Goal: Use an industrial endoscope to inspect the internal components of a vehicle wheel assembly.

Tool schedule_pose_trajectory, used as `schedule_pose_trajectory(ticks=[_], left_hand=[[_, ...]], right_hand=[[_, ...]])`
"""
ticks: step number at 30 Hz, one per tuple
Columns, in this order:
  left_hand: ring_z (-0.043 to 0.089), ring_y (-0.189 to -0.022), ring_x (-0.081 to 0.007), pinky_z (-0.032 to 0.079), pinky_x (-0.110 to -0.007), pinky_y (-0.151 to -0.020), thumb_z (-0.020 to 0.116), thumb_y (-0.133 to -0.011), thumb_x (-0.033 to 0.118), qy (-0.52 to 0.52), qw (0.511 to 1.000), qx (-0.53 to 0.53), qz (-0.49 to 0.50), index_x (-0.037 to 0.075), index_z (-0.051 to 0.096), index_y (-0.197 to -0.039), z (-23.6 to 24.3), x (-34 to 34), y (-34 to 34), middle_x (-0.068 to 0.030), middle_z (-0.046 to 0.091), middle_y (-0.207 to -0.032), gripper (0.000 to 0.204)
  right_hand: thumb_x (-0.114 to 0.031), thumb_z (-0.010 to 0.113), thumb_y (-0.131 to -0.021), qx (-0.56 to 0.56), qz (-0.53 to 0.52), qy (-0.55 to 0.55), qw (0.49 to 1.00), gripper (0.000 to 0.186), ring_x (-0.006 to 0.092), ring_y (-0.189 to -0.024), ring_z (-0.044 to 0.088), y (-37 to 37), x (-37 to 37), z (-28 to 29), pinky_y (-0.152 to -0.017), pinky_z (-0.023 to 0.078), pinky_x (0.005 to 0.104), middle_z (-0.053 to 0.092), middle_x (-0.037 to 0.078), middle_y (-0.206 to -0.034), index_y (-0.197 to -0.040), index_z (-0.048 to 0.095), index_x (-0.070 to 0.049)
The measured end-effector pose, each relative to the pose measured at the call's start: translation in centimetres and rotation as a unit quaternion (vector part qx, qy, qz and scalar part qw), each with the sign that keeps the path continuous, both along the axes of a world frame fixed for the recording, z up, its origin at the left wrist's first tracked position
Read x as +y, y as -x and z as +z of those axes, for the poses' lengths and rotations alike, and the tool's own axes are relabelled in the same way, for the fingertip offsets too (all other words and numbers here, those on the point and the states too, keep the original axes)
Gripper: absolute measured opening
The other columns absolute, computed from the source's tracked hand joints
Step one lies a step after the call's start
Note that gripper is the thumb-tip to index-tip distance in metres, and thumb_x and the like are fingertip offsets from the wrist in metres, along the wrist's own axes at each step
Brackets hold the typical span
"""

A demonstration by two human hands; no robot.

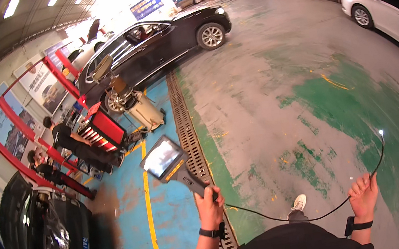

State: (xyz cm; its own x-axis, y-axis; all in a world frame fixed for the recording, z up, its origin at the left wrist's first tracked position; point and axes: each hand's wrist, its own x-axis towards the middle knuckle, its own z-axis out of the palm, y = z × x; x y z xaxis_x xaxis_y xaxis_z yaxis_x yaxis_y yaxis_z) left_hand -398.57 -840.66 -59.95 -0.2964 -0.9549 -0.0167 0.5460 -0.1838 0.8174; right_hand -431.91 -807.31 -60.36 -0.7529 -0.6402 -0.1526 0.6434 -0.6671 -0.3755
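Scope seemingly powered: screen bright, tip lit. Left hand grips handle; right hand's grip closed on cable. Tip free, inside nothing yet.

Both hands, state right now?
Left hand: closed, holding a dark-grey handheld rectangular-screened device.
Right hand: closed, holding a thin black flexible cable with a lit tip.

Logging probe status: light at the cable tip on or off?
On: the cable tip shows as a bright white spot, at the end of the black cable beyond the right hand.
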Motion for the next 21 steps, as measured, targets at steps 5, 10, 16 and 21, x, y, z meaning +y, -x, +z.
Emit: schedule_pose_trajectory(ticks=[5, 10, 16, 21], left_hand=[[0.048, -0.055, -0.0133, 0.037, -0.027, -0.047, 0.054, -0.101, 0.016, -0.015, 1.0, -0.017, -0.003, 0.007, 0.043, -0.121, 1.7, -8.5, 14.4, -0.0085, 0.061, -0.085, 0.025], [0.053, -0.057, -0.0151, 0.043, -0.028, -0.05, 0.042, -0.105, 0.03, 0.02, 0.999, -0.027, -0.01, 0.005, 0.04, -0.131, 1.9, -17.0, 23.5, -0.0114, 0.063, -0.088, 0.036], [0.063, -0.068, -0.019, 0.051, -0.03, -0.057, 0.044, -0.105, 0.027, 0.029, 0.992, -0.1, 0.067, 0.006, 0.034, -0.142, 0.9, -29.3, 33.6, -0.0119, 0.064, -0.092, 0.044], [0.066, -0.089, -0.0223, 0.056, -0.034, -0.071, 0.054, -0.101, 0.024, 0.031, 0.994, -0.079, 0.071, 0.006, 0.036, -0.138, 0.0, -43.0, 42.4, -0.0134, 0.06, -0.11, 0.045]], right_hand=[[-0.048, 0.039, -0.105, 0.034, 0.021, -0.09, 0.995, 0.048, 0.0094, -0.048, 0.024, 14.6, -11.3, 0.1, -0.045, 0.022, 0.0258, 0.025, -0.004, -0.058, -0.072, 0.039, -0.012], [-0.048, 0.039, -0.105, 0.118, 0.061, -0.129, 0.983, 0.048, 0.0078, -0.049, 0.023, 27.7, -24.4, 2.2, -0.045, 0.021, 0.0247, 0.026, -0.004, -0.06, -0.072, 0.039, -0.013], [-0.046, 0.039, -0.106, 0.131, 0.058, -0.148, 0.979, 0.047, 0.0076, -0.051, 0.024, 39.5, -39.3, 0.9, -0.046, 0.023, 0.0248, 0.027, -0.003, -0.062, -0.072, 0.038, -0.012], [-0.043, 0.039, -0.106, 0.141, 0.01, -0.15, 0.979, 0.047, 0.0082, -0.052, 0.025, 49.1, -50.3, -0.3, -0.048, 0.024, 0.0245, 0.029, -0.003, -0.063, -0.072, 0.038, -0.011]])
